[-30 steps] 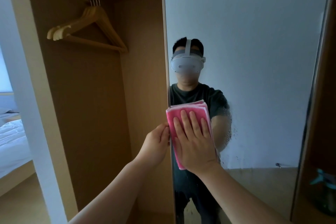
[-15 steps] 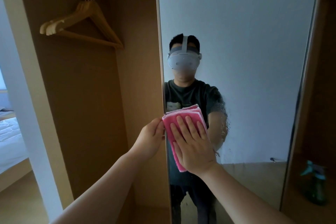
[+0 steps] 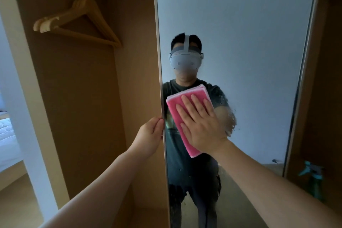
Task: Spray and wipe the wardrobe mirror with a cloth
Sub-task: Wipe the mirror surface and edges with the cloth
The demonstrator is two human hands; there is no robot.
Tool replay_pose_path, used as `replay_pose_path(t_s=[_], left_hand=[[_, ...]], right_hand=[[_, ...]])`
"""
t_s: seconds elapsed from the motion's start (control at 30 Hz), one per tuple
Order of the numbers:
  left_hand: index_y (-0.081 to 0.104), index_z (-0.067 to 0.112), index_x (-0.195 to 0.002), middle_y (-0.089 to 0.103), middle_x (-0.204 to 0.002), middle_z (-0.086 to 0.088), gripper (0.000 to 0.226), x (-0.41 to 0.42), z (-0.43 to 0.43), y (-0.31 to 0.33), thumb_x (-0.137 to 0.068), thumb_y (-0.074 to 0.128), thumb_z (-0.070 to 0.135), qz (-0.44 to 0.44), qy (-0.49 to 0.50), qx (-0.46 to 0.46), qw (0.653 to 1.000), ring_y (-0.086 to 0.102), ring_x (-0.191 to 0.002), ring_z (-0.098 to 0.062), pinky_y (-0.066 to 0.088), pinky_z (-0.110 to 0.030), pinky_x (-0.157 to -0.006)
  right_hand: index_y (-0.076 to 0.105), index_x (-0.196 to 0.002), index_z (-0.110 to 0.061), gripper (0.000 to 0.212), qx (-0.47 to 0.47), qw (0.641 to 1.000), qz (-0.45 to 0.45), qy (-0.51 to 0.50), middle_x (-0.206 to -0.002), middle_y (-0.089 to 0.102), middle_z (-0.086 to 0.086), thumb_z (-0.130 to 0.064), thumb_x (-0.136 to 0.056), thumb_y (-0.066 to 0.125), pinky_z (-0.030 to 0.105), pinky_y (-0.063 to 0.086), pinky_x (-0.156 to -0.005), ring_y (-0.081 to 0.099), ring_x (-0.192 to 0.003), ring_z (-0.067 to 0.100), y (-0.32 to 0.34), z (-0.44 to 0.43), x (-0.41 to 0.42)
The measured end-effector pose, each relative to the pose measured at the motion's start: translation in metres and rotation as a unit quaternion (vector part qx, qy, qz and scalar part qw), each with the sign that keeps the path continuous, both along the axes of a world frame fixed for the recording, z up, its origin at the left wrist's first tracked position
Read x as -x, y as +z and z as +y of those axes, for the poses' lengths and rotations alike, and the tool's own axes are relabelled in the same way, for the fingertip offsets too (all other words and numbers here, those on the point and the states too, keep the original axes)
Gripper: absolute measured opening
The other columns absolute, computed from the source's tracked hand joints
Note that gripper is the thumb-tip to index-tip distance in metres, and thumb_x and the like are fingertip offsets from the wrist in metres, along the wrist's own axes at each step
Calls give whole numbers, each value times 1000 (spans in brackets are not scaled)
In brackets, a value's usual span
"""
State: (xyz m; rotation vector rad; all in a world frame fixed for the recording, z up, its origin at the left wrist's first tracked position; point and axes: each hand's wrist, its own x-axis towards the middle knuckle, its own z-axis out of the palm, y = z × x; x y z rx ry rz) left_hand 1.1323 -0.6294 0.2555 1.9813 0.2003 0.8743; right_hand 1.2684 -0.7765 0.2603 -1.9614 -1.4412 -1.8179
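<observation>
The tall wardrobe mirror point(image 3: 240, 24) fills the right half of the head view, on an opened door. My right hand point(image 3: 201, 126) lies flat, fingers spread, pressing a folded pink cloth point(image 3: 177, 109) against the glass near its left edge. My left hand point(image 3: 149, 135) grips the door's left edge at the same height. Wet droplets point(image 3: 232, 124) cling to the glass just right of my right hand. A teal spray bottle point(image 3: 312, 179) stands at the lower right, beyond the mirror's right edge.
The open wardrobe point(image 3: 83, 116) on the left holds wooden hangers point(image 3: 79, 22) on a rail. A white door frame point(image 3: 24, 116) and part of a bed point(image 3: 7, 139) lie at the far left. The mirror reflects a person in a headset and a pale wall.
My right hand and the cloth have slid a little right, away from the mirror's left edge. My left hand keeps its hold on the door edge. The view has shifted slightly.
</observation>
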Motion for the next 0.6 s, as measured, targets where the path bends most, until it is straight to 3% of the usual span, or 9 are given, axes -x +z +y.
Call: replay_pose_path(t_s=[0.33, 0.5, 0.6], left_hand=[[61, 26, -84, 62, -65, 19, 31, -5, 0, 2, -99, 38, 39, 13, 45, -51, 998, 57, -59, -2, 55, -33, -62], [59, 27, -80, 60, -62, 15, 31, -4, -1, 0, -99, 38, 40, -2, 58, -64, 996, 54, -55, 0, 47, -14, -49], [58, 25, -78, 56, -59, 12, 32, -5, -3, -2, -99, 38, 37, -15, 64, -64, 996, 51, -52, 2, 41, -11, -47]], right_hand=[[30, -150, -9, 58, -64, 997, 37, -27, -156, 27, 18, -38, -100, 29, 51, 5, -120, 20, -145, 39, 70, -15, -2], [27, -151, -11, 58, -79, 995, 51, -26, -157, 25, 18, -39, -101, 27, 52, 7, -120, 18, -146, 39, 78, -16, -5], [25, -152, -11, 58, -87, 995, 51, -21, -157, 25, 18, -40, -102, 23, 51, 7, -120, 19, -146, 38, 74, -18, -6]])
